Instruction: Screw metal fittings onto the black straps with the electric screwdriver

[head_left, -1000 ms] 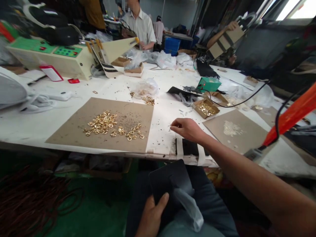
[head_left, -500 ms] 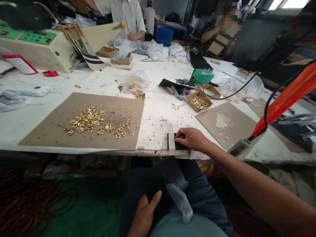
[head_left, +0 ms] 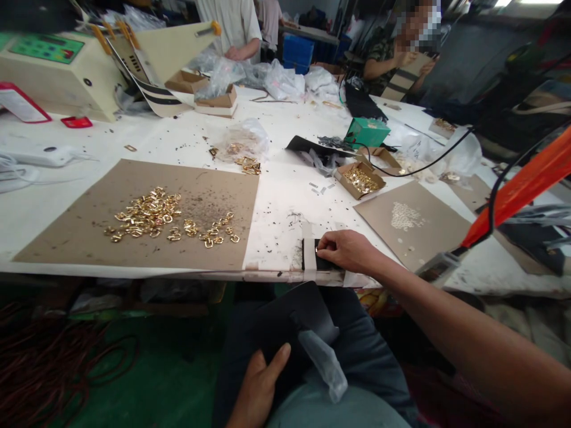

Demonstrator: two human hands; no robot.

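Note:
In my lap a black leather-like panel [head_left: 289,321] is held by my left hand [head_left: 263,377], thumb on top and the other fingers hidden beneath. A strip of clear plastic film [head_left: 323,362] hangs off the panel's right side. At the table's front edge my right hand [head_left: 348,251] is closed in a pinch over a black pad [head_left: 304,254], which is fixed down with pale tape [head_left: 310,261]. A tiny shiny piece [head_left: 317,250] glints at the fingertips; its shape is too small to make out.
Gold metal links [head_left: 151,208] lie heaped on a brown cardboard sheet [head_left: 89,238] at left. Small pale discs [head_left: 404,215] sit on another sheet at right. A box of gold pieces [head_left: 360,180] and an orange-wrapped arm [head_left: 517,190] stand nearby. Two people work across the table.
My view has shifted slightly, so the table things sit a little differently in the picture. Both hands keep their places and their holds. The person at the far right has brought a striped panel lower.

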